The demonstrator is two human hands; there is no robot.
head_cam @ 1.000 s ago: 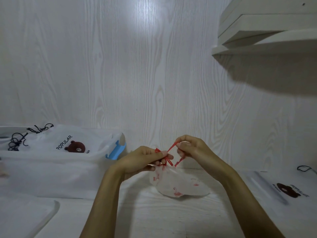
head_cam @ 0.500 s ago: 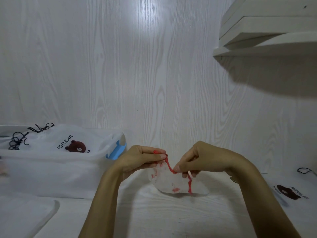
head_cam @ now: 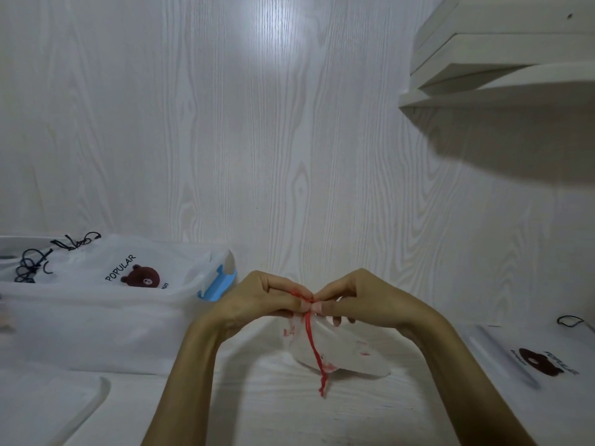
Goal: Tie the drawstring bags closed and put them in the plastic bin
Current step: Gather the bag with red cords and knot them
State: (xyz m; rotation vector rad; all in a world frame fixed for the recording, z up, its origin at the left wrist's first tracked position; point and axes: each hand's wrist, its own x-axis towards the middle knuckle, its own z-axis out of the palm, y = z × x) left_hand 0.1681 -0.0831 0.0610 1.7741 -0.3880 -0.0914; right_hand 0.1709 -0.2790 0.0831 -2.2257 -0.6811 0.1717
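Note:
A small white drawstring bag with red print lies on the table in front of me. My left hand and my right hand meet fingertip to fingertip above its gathered neck, both pinching the red drawstring. One loose end of the string hangs down over the bag to the table. On the left stands the clear plastic bin with a blue latch. Inside it lies a white bear-print bag with tied black cords.
Another white bear-print bag with a black cord lies flat at the right on the table. The bin's lid lies at the near left. A white shelf juts out at the upper right. A wood-grain wall stands close behind.
My hands have come together over the bag's neck. The right hand moved left and up, and a red string end now hangs straight down over the bag.

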